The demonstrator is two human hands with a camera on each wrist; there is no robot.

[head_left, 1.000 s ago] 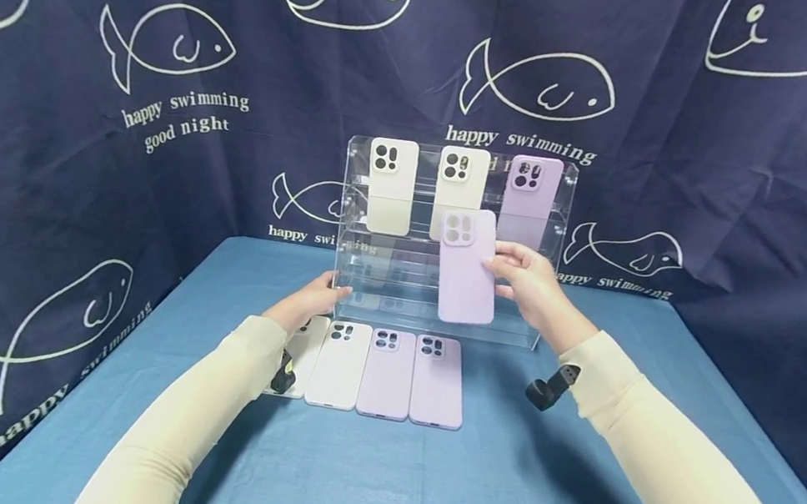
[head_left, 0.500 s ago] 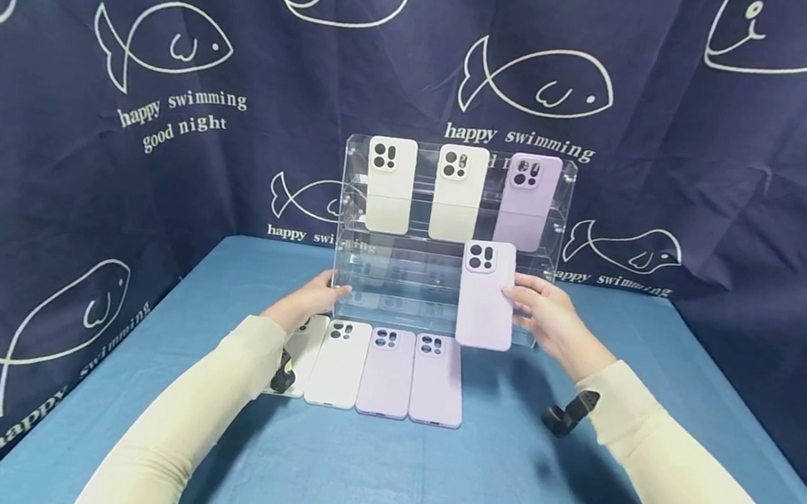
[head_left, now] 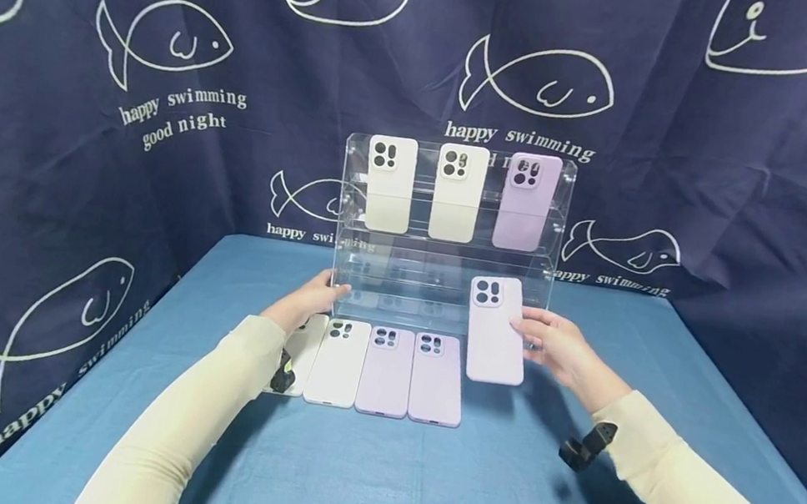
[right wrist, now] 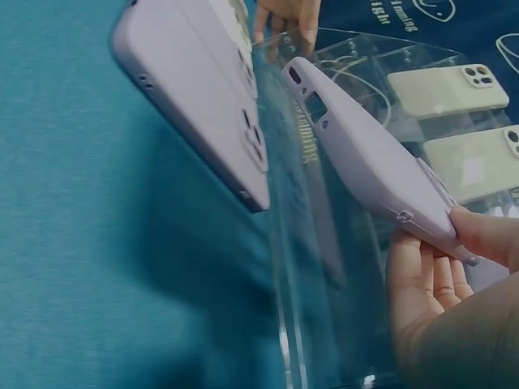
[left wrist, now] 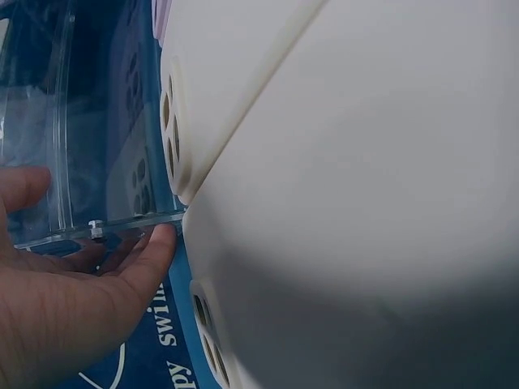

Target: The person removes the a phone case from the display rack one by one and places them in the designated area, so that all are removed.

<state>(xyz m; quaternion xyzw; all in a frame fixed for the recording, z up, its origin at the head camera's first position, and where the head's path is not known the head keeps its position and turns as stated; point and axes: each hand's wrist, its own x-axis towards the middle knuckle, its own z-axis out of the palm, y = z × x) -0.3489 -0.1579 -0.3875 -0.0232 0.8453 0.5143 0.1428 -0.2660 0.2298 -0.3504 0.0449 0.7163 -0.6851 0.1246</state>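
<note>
My right hand (head_left: pixel 563 351) pinches a light purple phone case (head_left: pixel 498 331) by its right edge, with the thumb in front. It hangs above the table, before the lower right of a clear acrylic display stand (head_left: pixel 403 315). In the right wrist view, that held phone case (right wrist: pixel 373 154) is seen from its bottom end, tilted. My left hand (head_left: pixel 311 295) grips the stand's left side; in the left wrist view the thumb is on one side of the panel and the fingers on the other. Two white phone cases (head_left: pixel 390 191) and a purple phone case (head_left: pixel 525 208) stand on the upper tier.
Before the stand, a row on the blue tablecloth (head_left: pixel 375 484) holds two white cases (head_left: pixel 335 365) and two purple cases (head_left: pixel 386 376), side by side. My left wrist partly covers the leftmost one. A dark blue curtain (head_left: pixel 363 87) with fish drawings hangs behind.
My right hand has brought the purple phone case down and to the right, from before the upper tier to just right of the row on the table. My left hand stays on the stand.
</note>
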